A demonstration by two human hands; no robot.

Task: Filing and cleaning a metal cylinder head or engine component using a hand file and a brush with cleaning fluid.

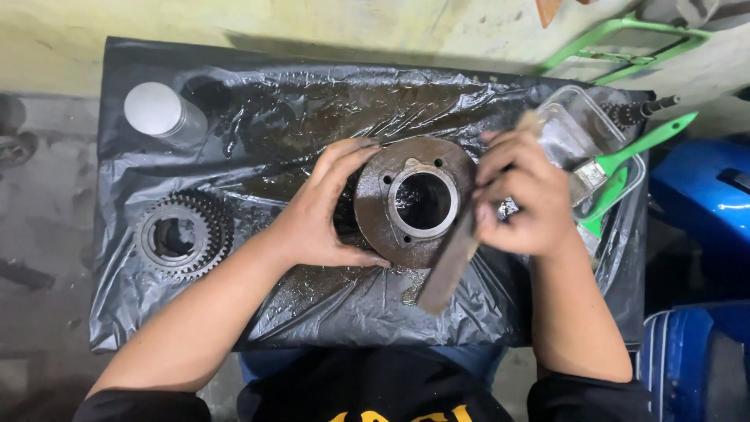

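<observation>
Dead centre of the black plastic sheet (234,328), both hands are on a round, rusty-brown metal hub (412,202) with a big open bore in the middle and a few small bolt holes around its flange. The left hand (320,211) wraps the hub's 9 o'clock side, thumb curled under at about 7 o'clock and fingers hooked over the rim near 11, so it's a proper grip holding the part tilted up toward the camera. The right hand (519,199) sits at the hub's 3 o'clock, closed around a flat, dirty strip-shaped tool (451,266). Could be a file or a scraper, can't tell which. The tool runs diagonally, its lower end poking out toward 7 o'clock from the hand, crossing the hub's right edge and touching it there.

Moving out: the sheet is shiny with oily smears, mostly up around 12 o'clock of the hub. Off at 9 o'clock, well apart from the hands, a toothed gear (181,237) lies flat on the plastic. Up at 10 o'clock there's a grey-capped can (160,112) standing upright. At 2 to 3 o'clock, just beside the right hand, a clear plastic tub (580,116) holds a green-handled brush (637,148). Blue containers (703,203) sit past the sheet's right edge, and a green metal frame (625,43) is at the top right.
</observation>
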